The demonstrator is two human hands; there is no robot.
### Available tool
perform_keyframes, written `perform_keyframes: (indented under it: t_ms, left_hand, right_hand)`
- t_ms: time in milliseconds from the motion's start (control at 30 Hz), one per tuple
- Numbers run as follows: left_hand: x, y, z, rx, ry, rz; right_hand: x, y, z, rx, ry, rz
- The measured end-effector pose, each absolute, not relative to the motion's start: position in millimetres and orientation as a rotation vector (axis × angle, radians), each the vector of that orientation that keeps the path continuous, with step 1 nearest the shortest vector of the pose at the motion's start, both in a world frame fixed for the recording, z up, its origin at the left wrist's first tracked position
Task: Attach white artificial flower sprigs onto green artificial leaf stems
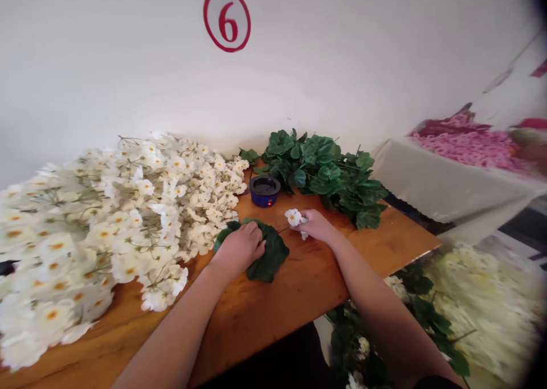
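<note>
Saw a pale wall point(350, 53) at twelve o'clock, marked toward eleven with a red numeral 6 point(228, 22) inside a red ring point(205, 13). Noticed a thin dark line point(527, 52) at two o'clock. Made out a pink heap point(474, 147) near three o'clock, resting on whitish cloth point(427, 178), with dark red material point(455, 126) along its far side. Spotted a pale yellow pile point(482, 303) at four o'clock, lower than the cloth, too blurred for detail.
</note>
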State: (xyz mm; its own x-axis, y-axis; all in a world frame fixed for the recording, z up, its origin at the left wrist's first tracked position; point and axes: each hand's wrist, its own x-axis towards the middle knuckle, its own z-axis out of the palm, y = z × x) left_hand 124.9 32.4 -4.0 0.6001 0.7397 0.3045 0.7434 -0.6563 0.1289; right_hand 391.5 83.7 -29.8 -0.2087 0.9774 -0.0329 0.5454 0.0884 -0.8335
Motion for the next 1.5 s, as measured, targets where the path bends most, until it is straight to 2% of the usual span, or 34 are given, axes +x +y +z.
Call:
perform_keyframes:
  t_ms: [167,333,400,533,667,767,900,1033,1100,1200,1300,1500]
  left_hand:
    - [119.5,29.0,0.8,-2.785,-1.09,-0.294]
    - [110.2,22.0,-17.5,-2.776,-1.32,-0.447]
    - [108.4,20.4,-25.8,-2.757,-1.392,-0.52]
    - [108.2,20.6,-33.9,-2.764,-1.407,-0.57]
    - [109.3,19.7,-33.0,-2.757,-1.461,-0.63]
    - [108.6,17.7,-30.9,-2.755,-1.49,-0.659]
    - [105.2,15.7,-30.8,-2.783,-1.423,-0.662]
    - [102.8,13.9,-31.2,-2.794,-1.381,-0.808]
    - [102.6,12.6,-29.3,-2.814,-1.415,-1.079]
    - [103.2,10.1,-22.6,-2.67,-1.54,-1.72]
    - [104.7,7.9,-13.7,-2.429,-1.482,-2.129]
    - [115.2,1.2,3.3,-2.656,-1.349,-1.898]
  right_hand:
    - [395.2,83.8,-33.6,-1.438,-1.857,1.07]
    - [395.4,82.7,-33.8,-1.446,-1.901,1.047]
    - [389.2,73.0,-23.1,-1.53,-1.979,0.859]
    - [347.6,33.4,30.5,-1.533,-2.012,-0.017]
    - [263.3,14.3,83.9,-1.108,-2.356,-0.109]
    - [202.0,43.0,86.2,-1.072,-2.677,-0.163]
    - [173.3,98.9,64.0,-1.331,-2.779,0.054]
    - [194.6,108.2,56.1,-1.365,-2.565,0.139]
    - [207.9,92.6,54.6,-1.288,-2.196,0.472]
    - [219.7,58.2,49.7,-0.981,-1.477,1.123]
    - [222.3,27.2,42.3,-0.782,-1.051,1.266]
    - [220.6,-3.2,20.5,-0.875,-1.011,1.159]
